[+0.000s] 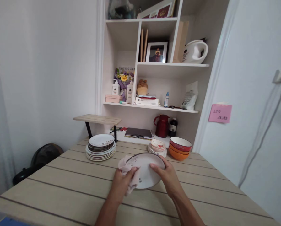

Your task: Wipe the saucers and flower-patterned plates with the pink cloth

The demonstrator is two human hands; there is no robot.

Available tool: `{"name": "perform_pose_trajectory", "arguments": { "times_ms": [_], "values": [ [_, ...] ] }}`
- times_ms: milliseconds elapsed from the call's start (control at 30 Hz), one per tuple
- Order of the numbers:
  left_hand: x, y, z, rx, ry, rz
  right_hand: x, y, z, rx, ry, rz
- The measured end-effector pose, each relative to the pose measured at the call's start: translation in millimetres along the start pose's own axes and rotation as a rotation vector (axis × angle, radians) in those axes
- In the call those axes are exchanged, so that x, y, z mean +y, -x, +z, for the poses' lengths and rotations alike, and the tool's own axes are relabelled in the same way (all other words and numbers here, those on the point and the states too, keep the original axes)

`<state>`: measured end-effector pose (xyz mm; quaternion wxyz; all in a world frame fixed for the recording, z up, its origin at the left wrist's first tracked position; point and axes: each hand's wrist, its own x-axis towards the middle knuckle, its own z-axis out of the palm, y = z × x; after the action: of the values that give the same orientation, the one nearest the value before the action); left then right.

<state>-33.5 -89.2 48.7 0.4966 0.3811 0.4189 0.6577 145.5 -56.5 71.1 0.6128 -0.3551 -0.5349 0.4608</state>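
A white plate (148, 171) with a dark rim and a small floral print is held tilted above the wooden table (83, 185). My right hand (168, 175) grips its right edge, thumb on the upper face and fingers behind. At the left edge, my left hand (125, 180) is closed on a pale pink cloth (124, 164), which is folded over the rim and pressed against the plate by the thumb. Parts of the cloth hang below the hand. The fingers under the plate are hidden.
Stacked plates (100, 147) stand at the back left beside a small raised shelf (98, 119). Small dishes (157, 147) and red and orange bowls (180, 148) are stacked at the back right. Behind them are a red jug (162, 126), a dark bottle (173, 127) and a laptop (139, 132).
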Motion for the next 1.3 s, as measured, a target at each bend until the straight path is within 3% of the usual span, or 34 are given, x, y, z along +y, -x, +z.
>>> {"name": "perform_pose_trajectory", "arguments": {
  "times_ms": [100, 233, 333, 433, 567, 667, 767, 933, 1067, 1167, 1300],
  "values": [
    [-1, -1, -2, 0.003, -0.006, -0.013, 6, 4, 8, 0.037, -0.083, 0.048],
    [-4, 2, 4, 0.058, 0.217, 0.048, 15, 12, 31, 0.113, -0.381, 0.145],
    [-6, 7, 14, -0.003, 0.395, 0.061, 20, 16, 50, 0.186, -0.602, 0.216],
    [-11, 9, 21, -0.039, 0.426, 0.067, 25, 18, 59, 0.185, -0.721, 0.310],
    [-16, 3, 15, 0.077, 0.336, 0.051, 26, 17, 52, 0.046, -0.687, 0.415],
    [-14, -1, 5, 0.109, 0.248, 0.046, 16, 14, 38, -0.050, -0.519, 0.325],
    [-10, 2, 1, 0.099, 0.149, 0.010, 3, 9, 19, -0.068, -0.371, 0.211],
    [-9, 10, 8, 0.051, -0.019, -0.052, -1, 3, -3, -0.030, -0.254, 0.231],
    [-9, 9, 10, 0.140, 0.086, -0.035, 10, 5, 13, 0.069, -0.374, 0.230],
    [-9, 8, 13, 0.075, 0.251, 0.013, 17, 10, 35, 0.154, -0.573, 0.299],
    [-14, 8, 19, -0.030, 0.361, 0.039, 20, 16, 54, 0.170, -0.785, 0.371]
  ]
}}
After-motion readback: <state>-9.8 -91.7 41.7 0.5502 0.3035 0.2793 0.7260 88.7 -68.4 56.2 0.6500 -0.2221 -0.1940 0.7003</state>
